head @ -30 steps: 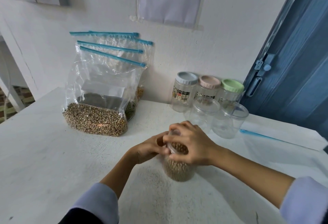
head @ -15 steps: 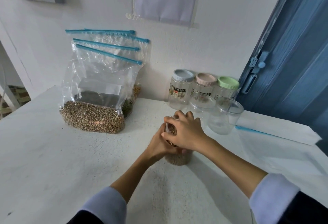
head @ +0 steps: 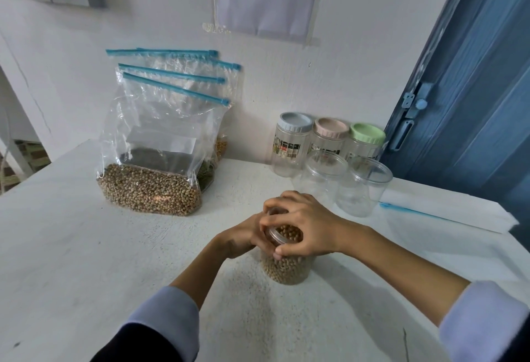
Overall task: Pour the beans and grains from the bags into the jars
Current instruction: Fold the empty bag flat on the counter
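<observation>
Jar (head: 286,268) full of beans; both hands grip it

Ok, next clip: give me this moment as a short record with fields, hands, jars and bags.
left hand: grips the filled jar's side
right hand: curled over the clear lid on the filled jar
filled jar: pale beans, upright on the table
empty jars: three with coloured lids, two clear
bags: front bag holds brownish beans; others behind it
</observation>
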The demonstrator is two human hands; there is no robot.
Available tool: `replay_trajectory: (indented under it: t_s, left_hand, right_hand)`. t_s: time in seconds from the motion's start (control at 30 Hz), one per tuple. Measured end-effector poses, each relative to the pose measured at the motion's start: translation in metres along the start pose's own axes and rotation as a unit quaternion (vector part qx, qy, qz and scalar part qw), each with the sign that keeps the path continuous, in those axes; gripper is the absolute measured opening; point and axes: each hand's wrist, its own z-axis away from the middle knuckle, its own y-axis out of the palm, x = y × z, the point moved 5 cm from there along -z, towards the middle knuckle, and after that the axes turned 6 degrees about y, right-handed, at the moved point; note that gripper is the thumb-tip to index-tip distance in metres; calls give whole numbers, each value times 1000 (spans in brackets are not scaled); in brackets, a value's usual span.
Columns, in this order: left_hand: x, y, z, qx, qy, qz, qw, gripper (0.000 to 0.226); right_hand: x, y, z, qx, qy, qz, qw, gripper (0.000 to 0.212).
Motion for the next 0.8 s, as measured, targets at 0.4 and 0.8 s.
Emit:
replay_trajectory:
  t_s: [0.4,0.8]
  left_hand:
    - [6,2,1,6,-12,9,1000,75]
    - [6,4,1,1,-6,-15,1000,105]
  right_hand:
    - [23,-24,7,-32,-86,-185,978,30]
    - [-31,-58,16,-59,227,53,971,59]
